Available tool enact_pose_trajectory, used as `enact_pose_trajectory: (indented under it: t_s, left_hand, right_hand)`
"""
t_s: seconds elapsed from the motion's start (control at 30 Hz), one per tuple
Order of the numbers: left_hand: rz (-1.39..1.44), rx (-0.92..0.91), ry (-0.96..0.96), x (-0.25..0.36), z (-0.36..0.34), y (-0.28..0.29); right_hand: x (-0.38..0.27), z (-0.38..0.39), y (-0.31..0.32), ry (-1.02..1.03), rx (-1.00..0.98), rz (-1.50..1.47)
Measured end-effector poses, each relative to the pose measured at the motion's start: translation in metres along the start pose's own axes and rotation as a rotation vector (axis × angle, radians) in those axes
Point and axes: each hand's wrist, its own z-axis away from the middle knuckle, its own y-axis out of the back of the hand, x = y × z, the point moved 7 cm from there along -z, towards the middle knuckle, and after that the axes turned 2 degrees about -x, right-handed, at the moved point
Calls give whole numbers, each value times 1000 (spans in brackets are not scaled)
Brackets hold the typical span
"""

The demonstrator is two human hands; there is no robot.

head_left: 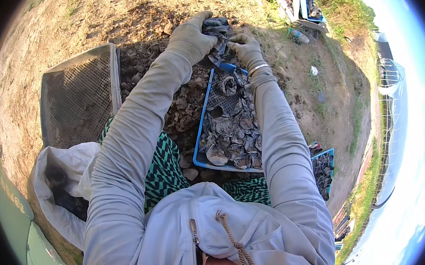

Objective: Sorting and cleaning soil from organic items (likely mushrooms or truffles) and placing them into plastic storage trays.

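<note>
Both my hands wear dirty pale work gloves and reach out to the far side of a blue-rimmed tray (200,128). A crumpled, soil-stained dark piece (216,30), like thin plastic film or a small nursery bag, is gripped by my left hand (191,39). My right hand (244,49) pinches its fingers together at the right edge of that same piece. Below them, several crumpled grey rounded pieces (230,133) of similar look fill most of the tray. Its mesh bottom shows near the upper end. My right forearm hides the tray's right side.
Loose brown soil (186,102) lies left of the tray. Further left, a dark mesh crate (79,97) stands beside an open white sack (79,161). Another blue-edged tray (323,171) of grey pieces is at the right. A plastic bottle (299,35) lies near piled trays (307,3).
</note>
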Motion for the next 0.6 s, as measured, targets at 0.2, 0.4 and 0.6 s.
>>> enact_pose_trajectory:
  t_s: [0.2, 0.4, 0.6]
  left_hand:
    - [106, 57, 7, -1, -5, 10]
    - [119, 102, 26, -11, -7, 19]
    - [-259, 315, -223, 17, 8, 30]
  right_hand:
    - [-63, -54, -6, 119, 110, -255]
    - [-62, -59, -8, 64, 149, -124]
    - [-93, -35, -15, 126, -59, -742]
